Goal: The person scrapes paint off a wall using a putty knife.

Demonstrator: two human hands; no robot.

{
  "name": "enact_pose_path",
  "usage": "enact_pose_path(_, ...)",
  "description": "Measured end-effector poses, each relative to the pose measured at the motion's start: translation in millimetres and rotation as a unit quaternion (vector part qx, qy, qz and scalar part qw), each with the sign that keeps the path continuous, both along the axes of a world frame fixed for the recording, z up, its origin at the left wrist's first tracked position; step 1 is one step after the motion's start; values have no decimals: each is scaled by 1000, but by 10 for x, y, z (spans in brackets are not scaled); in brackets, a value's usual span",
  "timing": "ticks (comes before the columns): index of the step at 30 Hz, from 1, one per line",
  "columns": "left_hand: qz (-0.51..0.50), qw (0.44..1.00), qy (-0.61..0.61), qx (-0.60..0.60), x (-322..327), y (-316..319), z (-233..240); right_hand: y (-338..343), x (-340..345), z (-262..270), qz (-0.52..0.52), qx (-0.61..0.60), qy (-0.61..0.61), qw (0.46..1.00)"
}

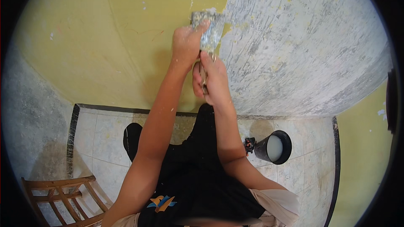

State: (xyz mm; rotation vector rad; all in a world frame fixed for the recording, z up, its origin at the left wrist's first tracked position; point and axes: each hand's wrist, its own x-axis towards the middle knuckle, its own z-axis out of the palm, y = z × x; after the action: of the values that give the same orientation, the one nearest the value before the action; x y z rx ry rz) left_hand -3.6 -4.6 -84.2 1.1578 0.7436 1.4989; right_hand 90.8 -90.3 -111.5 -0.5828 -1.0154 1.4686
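A wide-bladed paint scraper [212, 34], smeared with pale residue, is up against the yellow painted wall [151, 15]. Its handle lies in the grip of my right hand [214, 75]. Higher up, my left hand [187, 44] holds the blade, the thumb laid flat on its face. The blade's top edge is by a small white chip in the paint, close to the ragged border where yellow meets the bare grey-white wall [293, 44]. Yellow flecks dot that bare surface. Pale specks cling to both forearms.
A black bucket [286, 142] of cloudy liquid stands on the tiled floor [303, 176] to the right, beside a small dark and orange object [250, 145]. A wooden slatted chair or rack [68, 195] is at lower left. Black skirting [104, 107] edges the floor.
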Motion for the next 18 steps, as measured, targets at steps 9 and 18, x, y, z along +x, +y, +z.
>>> enact_pose_path(9,15,996,81,31,-192,-184,-205,-21,60,-235,-20,5,-54,998)
enact_pose_path(18,-129,944,113,-282,-1766,-442,-2182,-525,4,-1850,125,-134,-156,971)
